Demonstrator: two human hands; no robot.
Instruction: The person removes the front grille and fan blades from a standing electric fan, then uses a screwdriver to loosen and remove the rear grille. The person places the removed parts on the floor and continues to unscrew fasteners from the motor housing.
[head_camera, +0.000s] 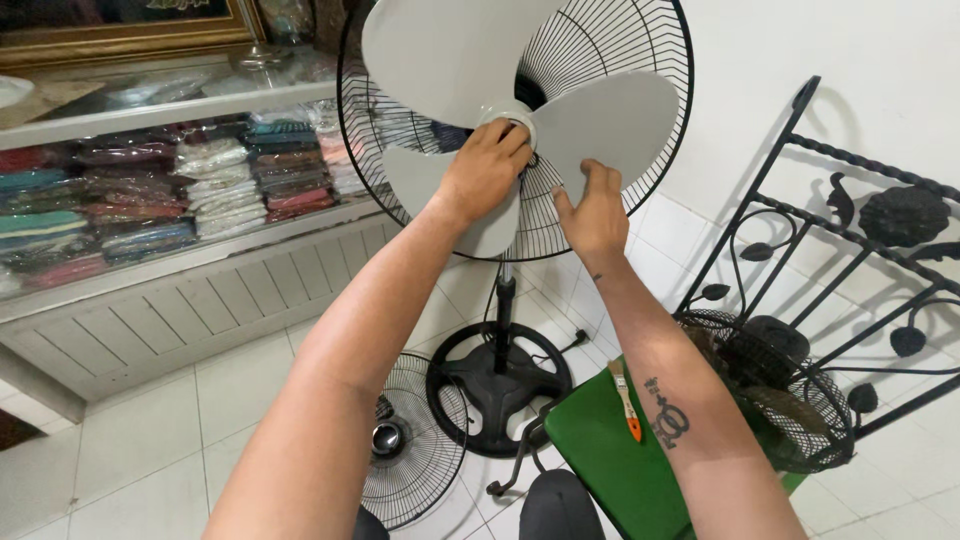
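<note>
A standing fan with three grey blades (450, 45) and a black rear wire guard (640, 30) stands in front of me, its front guard off. My left hand (487, 168) grips the round hub cap (512, 118) at the middle of the blades. My right hand (592, 208) rests flat against the lower edge of the right blade (620, 120), fingers spread. The fan's pole (505, 310) runs down to a round black base (497, 375) on the white tiled floor.
A detached wire fan guard (415, 445) leans by the base. A green stool (610, 455) with an orange-handled paintbrush (626, 398) is below my right arm. Another dusty fan guard (775, 385) and a black iron rack (850, 240) stand right. A glass cabinet of folded fabrics (150, 190) is left.
</note>
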